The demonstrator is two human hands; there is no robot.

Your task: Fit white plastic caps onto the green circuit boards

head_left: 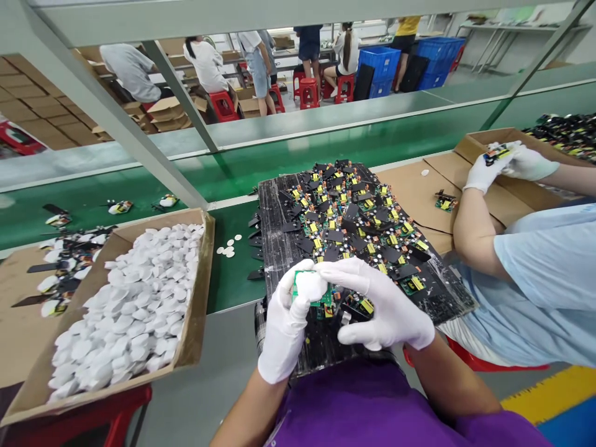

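My left hand (287, 320), in a white glove, is closed around a small green circuit board (326, 297) with a white pad (311, 285) lying over its face. Above the black board (316, 351), my right hand (379, 304), also gloved, has its fingers stretched out and its thumb well apart. Its fingertips reach the upper right edge of the pad; whether they press on it I cannot tell. Many circuit boards (356, 214) with yellow parts and black plates cover the black board beyond my hands. One lies just under my right hand, partly hidden.
Left of me stands a cardboard box (198, 310) full of white pads (125, 310). Boards with pads (60, 267) lie beyond it. Several white discs (228, 248) rest on the green surface. At right, a co-worker's gloved hands (493, 167) hold a circuit board near another cardboard box (488, 139).
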